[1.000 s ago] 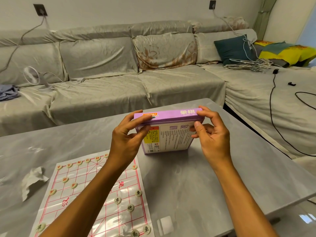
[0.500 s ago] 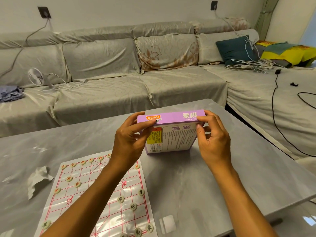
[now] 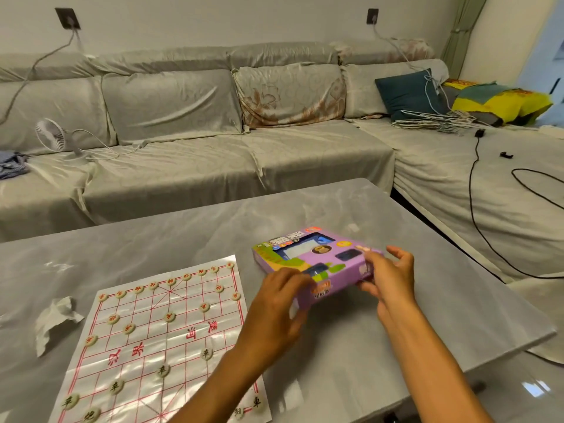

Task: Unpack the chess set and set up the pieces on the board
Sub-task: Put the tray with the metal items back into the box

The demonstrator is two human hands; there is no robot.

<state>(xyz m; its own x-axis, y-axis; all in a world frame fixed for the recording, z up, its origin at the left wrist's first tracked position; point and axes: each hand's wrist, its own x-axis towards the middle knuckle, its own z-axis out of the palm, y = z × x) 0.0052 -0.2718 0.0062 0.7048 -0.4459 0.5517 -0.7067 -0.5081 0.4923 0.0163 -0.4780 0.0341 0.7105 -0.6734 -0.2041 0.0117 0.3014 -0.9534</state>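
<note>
Both hands, left hand (image 3: 279, 296) and right hand (image 3: 389, 277), clamp the purple box (image 3: 317, 264) between them, low over the bench (image 3: 183, 227); risk: the tilted box slips, scattering pieces (image 3: 169, 316) on the board (image 3: 146, 340) beside the left hand.

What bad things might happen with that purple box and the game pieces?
The purple box lies flat right beside the board, with both hands on it. Sliding it left might knock the nearest pieces off their spots. The left hand and its forearm hang over the board's right edge and might brush pieces there too.
</note>
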